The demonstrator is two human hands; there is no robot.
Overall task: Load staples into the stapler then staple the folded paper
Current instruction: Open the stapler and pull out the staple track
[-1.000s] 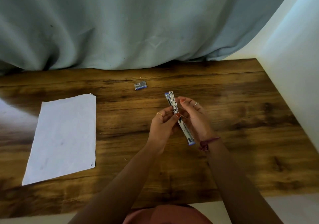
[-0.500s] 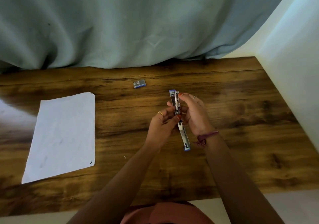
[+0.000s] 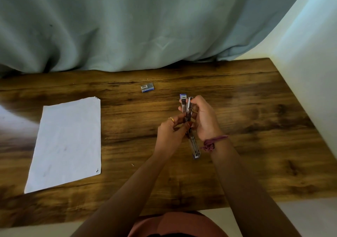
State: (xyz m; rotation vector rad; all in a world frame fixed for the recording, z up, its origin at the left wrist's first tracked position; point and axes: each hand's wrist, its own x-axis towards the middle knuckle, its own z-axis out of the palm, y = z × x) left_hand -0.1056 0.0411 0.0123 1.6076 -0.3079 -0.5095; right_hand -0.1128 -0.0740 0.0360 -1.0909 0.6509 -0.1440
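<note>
Stapler [image 3: 187, 112] is being held above the desk [image 3: 255, 127], right of centre, swung fully open into one long strip — blue-tipped end pointing away, the other end hanging toward the person. Right hand [image 3: 205, 120] is wrapping round the upper half, fingers curled on the metal rail; left hand [image 3: 170, 132] is pinching at the hinge region with thumb and fingertips (whether a staple strip is between them, cannot tell — too small). Judgement: loading step is in progress, stapling not yet begun. Staple box [image 3: 147, 87] is lying farther back on the desk, well apart from the hands. Paper [image 3: 67, 141] is lying flat at the left, untouched; a fold is not discernible from here. Handling notes: the stapler is looking rigid and light, smooth metal likely slippery, hinge free to flop — best gripped along the sides of the rail, clear of the spring pusher. Staple strips are probably brittle and would snap if bent. Paper is thin and limp; lift it by an edge.
</note>
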